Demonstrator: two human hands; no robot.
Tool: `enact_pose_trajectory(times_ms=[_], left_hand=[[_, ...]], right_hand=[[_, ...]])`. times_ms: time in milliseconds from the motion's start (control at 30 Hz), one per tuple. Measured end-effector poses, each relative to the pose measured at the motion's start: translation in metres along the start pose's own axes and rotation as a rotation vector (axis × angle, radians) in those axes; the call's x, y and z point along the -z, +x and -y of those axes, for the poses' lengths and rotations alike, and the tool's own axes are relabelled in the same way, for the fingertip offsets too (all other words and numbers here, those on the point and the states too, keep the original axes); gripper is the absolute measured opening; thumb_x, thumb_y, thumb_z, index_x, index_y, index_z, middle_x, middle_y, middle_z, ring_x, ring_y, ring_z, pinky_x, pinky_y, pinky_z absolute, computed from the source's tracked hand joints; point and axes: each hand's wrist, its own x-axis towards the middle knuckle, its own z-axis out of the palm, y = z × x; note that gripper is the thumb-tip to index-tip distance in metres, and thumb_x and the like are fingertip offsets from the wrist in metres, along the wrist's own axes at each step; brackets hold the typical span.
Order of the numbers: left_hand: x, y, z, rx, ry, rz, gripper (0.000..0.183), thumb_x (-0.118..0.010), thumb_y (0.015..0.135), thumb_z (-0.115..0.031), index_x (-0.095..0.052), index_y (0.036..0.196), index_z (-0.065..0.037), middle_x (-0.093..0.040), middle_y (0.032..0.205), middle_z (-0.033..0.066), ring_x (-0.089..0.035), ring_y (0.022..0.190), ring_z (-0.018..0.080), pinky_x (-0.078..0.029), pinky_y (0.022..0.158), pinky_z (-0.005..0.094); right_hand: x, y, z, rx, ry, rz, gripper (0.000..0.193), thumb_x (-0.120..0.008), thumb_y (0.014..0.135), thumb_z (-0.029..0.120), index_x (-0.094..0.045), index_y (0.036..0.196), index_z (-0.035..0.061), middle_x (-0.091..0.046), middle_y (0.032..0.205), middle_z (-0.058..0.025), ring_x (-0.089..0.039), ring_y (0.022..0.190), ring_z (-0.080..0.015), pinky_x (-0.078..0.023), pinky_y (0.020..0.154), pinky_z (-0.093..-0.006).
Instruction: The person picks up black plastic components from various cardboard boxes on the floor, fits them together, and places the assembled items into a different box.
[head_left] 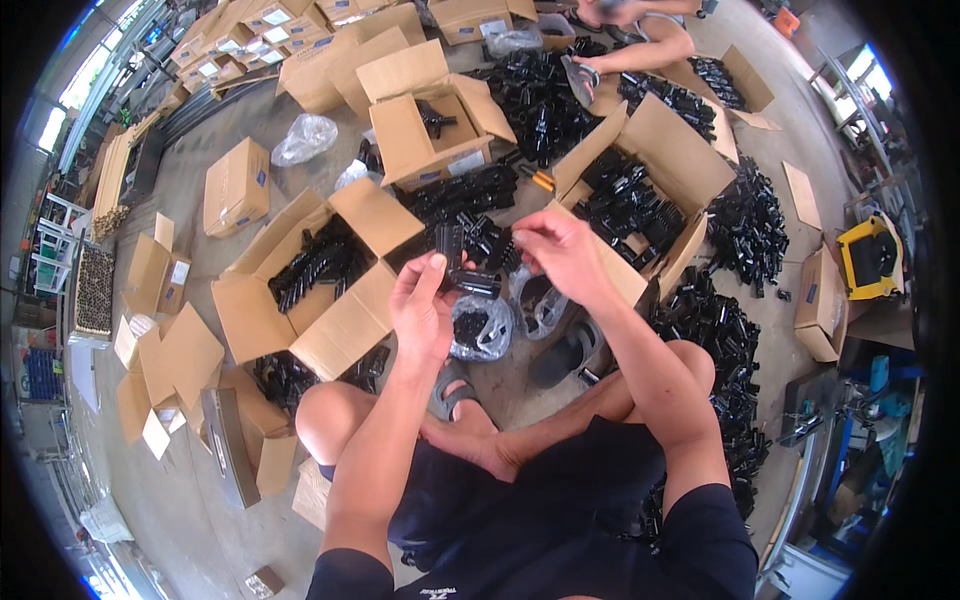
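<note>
In front of my crossed legs, my left hand is closed around a glossy black part with a flat upright plate and a short tube-like piece at its lower end. My right hand is raised just right of it, thumb and fingertips pressed together; whatever they pinch is too small to make out. Below the hands lies a clear plastic bag with small dark pieces in it. An open carton with long black parts stands left of my hands, and another open carton full of black parts stands to the right.
Heaps of black parts cover the floor at the right and ahead. A small open carton stands ahead, a closed box farther left. Another person's leg shows at the far edge. A dark sandal lies near my foot.
</note>
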Motion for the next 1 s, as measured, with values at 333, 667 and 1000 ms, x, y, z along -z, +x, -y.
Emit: enact_pose_trajectory(times_ms=[333,667,1000], left_hand=[[-0.014,-0.014,0.013,-0.090,0.153,0.032,0.012,-0.067,0.096,-0.003,-0.062,0.106,0.000,-0.072,0.100,0.0126,-0.072,0.089,0.0194,-0.058,0.080,0.0319],[-0.012,-0.018,0.030,-0.250,0.449,0.013,0.017,-0.069,0.095,-0.002,-0.064,0.111,0.002,-0.072,0.102,0.0086,-0.066,0.088,0.0085,-0.052,0.081,0.0223],[-0.015,-0.019,0.031,-0.281,0.511,0.002,0.016,-0.068,0.095,-0.001,-0.065,0.110,0.003,-0.072,0.104,0.0077,-0.064,0.091,0.0068,-0.050,0.083,0.0211]], right_hand=[[-0.011,-0.034,-0.003,-0.017,0.312,0.076,0.013,-0.069,0.094,0.003,-0.071,0.106,-0.0008,-0.071,0.093,-0.0042,-0.062,0.077,-0.0088,-0.050,0.068,-0.0226],[-0.035,-0.036,-0.021,-0.173,0.540,-0.072,0.010,-0.074,0.090,0.002,-0.072,0.098,-0.0050,-0.073,0.090,-0.0090,-0.067,0.081,-0.0116,-0.055,0.075,-0.0243],[-0.054,-0.048,-0.028,-0.208,0.660,-0.173,0.014,-0.074,0.092,0.006,-0.073,0.100,-0.0047,-0.073,0.092,-0.0055,-0.064,0.082,-0.0087,-0.051,0.074,-0.0227]])
